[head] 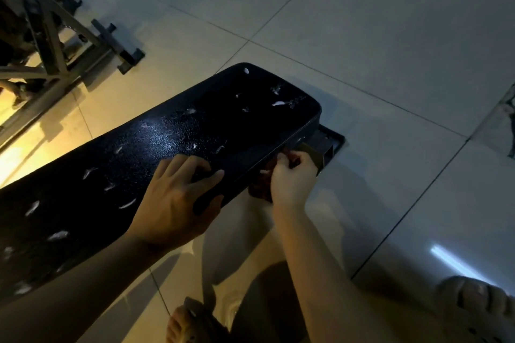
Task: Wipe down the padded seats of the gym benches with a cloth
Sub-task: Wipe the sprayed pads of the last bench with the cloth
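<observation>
Right hand [289, 175] clutched dark red cloth [260, 189] against side edge of black padded bench [167, 147]; left hand [172, 203] rested flat on top.

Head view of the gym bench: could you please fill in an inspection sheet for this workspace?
Surface: black padded seat, textured, with many whitish scuffs or tears.
Job's things: dark reddish cloth bunched against the seat's side edge.
Clutter: nothing seen.
Grippers: left hand rests on the seat's top near the edge; right hand grips the cloth.
Cables: nothing seen.
Surroundings: pale tiled floor, bench foot beyond the right hand, another metal frame at upper left, sandalled feet below.
</observation>
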